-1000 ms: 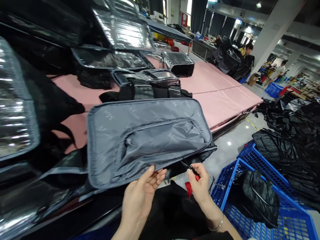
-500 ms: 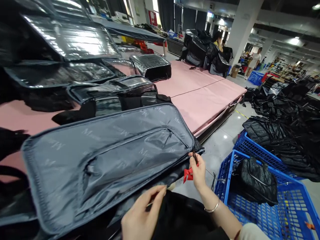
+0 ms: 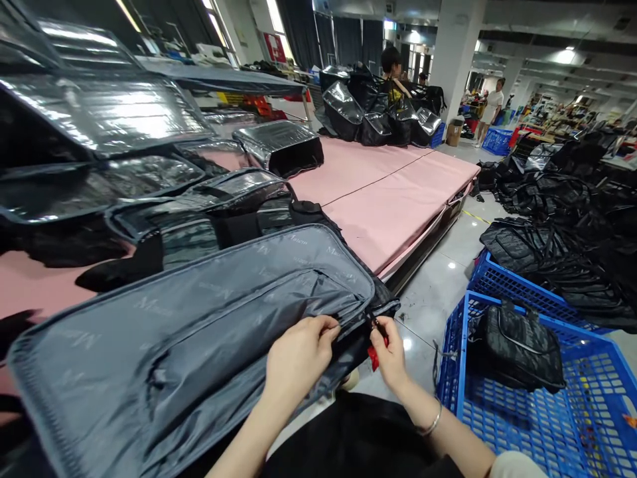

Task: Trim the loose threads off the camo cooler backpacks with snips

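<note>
A backpack opened out with its grey lining (image 3: 199,318) facing up lies in front of me, with a large slit pocket in it. My left hand (image 3: 301,352) is closed, thumb and fingers pinched at the lining's near edge by the right corner; any thread between them is too small to see. In my right hand (image 3: 391,355) are dark thread snips (image 3: 372,320), their tips at the bag's corner. A red strip of cloth (image 3: 373,357) hangs from the snips below my fingers.
Other black bags with silver lining (image 3: 134,119) lie on the pink table (image 3: 383,192). Blue crates (image 3: 462,352) stand on the floor at right, one holding a dark patterned bag (image 3: 522,345). Piled black bags (image 3: 572,265) lie beyond. A person stands behind bags at the far table end.
My left hand has moved up and right from below the bag onto its near edge. The right hand stays by the corner with the snips. The view has shifted slightly.
</note>
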`<state>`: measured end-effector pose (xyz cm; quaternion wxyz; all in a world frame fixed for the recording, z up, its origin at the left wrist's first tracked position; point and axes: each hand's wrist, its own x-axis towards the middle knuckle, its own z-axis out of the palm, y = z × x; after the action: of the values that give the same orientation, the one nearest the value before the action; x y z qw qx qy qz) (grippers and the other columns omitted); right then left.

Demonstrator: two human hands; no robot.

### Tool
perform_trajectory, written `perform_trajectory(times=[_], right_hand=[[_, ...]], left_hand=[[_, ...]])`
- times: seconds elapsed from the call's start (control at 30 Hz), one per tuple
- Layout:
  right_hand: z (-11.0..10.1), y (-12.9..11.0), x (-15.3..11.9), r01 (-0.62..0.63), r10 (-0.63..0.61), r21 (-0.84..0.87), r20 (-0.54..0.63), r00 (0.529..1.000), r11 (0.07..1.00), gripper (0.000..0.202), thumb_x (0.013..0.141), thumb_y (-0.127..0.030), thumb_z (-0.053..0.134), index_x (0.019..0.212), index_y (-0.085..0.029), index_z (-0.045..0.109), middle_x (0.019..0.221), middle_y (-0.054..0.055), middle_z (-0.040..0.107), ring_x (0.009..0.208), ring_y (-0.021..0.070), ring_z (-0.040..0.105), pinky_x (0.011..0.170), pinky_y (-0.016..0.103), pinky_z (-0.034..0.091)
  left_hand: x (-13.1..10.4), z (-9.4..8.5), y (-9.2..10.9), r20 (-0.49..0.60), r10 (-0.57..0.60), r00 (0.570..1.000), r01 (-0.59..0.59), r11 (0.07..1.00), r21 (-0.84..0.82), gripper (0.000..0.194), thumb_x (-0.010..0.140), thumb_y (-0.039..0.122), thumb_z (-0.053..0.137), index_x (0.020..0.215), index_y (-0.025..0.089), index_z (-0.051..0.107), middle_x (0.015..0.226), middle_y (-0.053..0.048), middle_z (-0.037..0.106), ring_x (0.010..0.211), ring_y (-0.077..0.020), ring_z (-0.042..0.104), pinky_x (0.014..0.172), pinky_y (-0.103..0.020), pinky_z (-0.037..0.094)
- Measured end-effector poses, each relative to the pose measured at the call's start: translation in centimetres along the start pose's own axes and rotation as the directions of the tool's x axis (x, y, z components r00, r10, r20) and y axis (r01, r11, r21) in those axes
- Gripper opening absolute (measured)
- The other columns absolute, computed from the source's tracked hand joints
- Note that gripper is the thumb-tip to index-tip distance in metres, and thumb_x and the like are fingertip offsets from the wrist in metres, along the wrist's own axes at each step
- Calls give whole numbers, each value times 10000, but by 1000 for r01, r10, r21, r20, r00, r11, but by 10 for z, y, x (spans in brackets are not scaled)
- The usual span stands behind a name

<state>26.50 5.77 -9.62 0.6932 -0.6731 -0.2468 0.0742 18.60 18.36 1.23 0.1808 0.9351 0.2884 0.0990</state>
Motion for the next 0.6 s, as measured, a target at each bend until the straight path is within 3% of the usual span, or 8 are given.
perform_trajectory(times=[0.07,0.17,0.33,0.6], right_hand=[[3,2,-6,19,-18,-46,30,999,999,223,868,-345,459,996,-182,539,792,12,586,697,135,543,649,246,453],[9,3,-11,109,-106,-108,35,994,988,222,873,-320,446,1025,-183,532,814,31,604,723,150,565,672,265,468],[18,-2,-7,269,-269,-222,33,963,937,232,884,-295,416,1044,-179,537,816,56,609,752,173,578,686,295,477],[21,5,0,363,-376,-326,24,926,873,280,929,-319,338,1047,-167,542,778,73,592,710,181,564,653,303,458]], left_hand=[[7,-14,3,148,-78,986,90,993,-78,215,761,324,439,757,230,632,754,-17,677,677,-189,594,598,-247,350],[14,-28,5,238,-130,963,166,976,-140,194,719,334,459,712,232,623,668,5,659,626,-177,575,590,-240,345],[16,-31,5,242,-144,959,189,967,-173,191,676,350,477,680,229,625,640,5,653,616,-178,568,580,-239,341],[16,-28,2,239,-125,963,174,966,-194,195,670,360,482,685,230,627,663,8,659,632,-179,578,598,-242,352]])
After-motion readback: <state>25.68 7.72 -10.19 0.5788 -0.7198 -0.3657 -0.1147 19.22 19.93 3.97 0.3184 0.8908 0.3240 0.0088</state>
